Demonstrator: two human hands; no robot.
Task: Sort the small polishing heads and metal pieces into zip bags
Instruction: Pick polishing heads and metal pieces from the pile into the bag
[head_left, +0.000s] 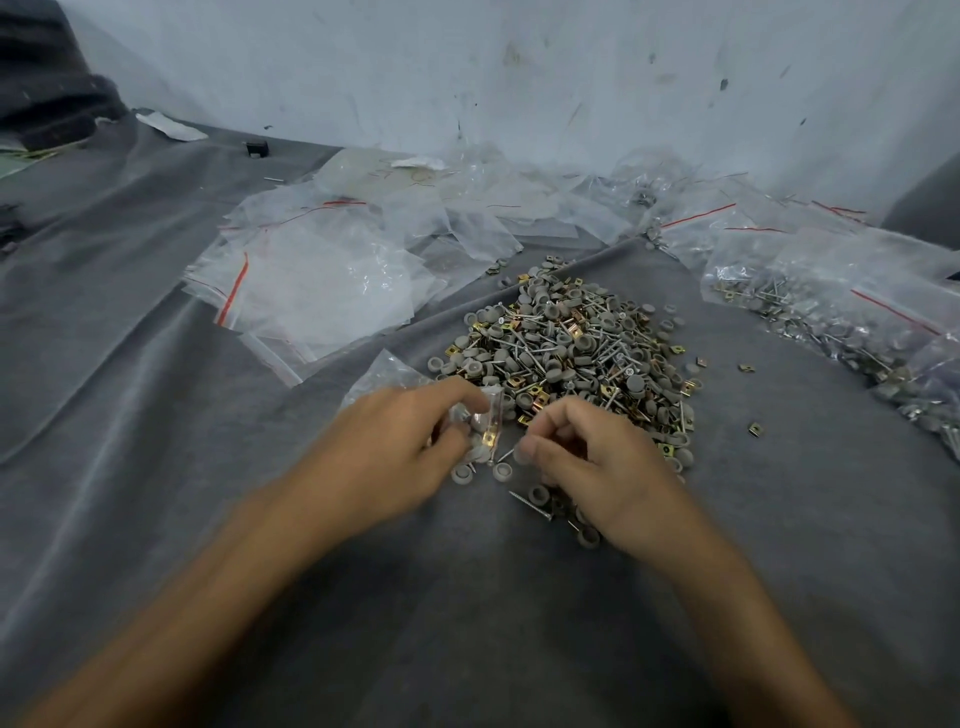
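Gripping a small clear zip bag (480, 431) near its mouth, the left hand (400, 441) has its fingers curled round it; grey caps & a brass clip show inside. Just right of the bag, the right hand (587, 462) w/ curled fingers pinches what looks like a thin metal screw (506, 455) at the bag's edge, though blur makes this uncertain. Just beyond both hands lies a mixed pile of grey round caps, brass clips & screws (566, 353) on the grey cloth (156, 441). Empty red-striped zip bags (311, 280) lie far left, filled bags (831, 322) at right. A loose screw (530, 505) lies just beside the right hand.
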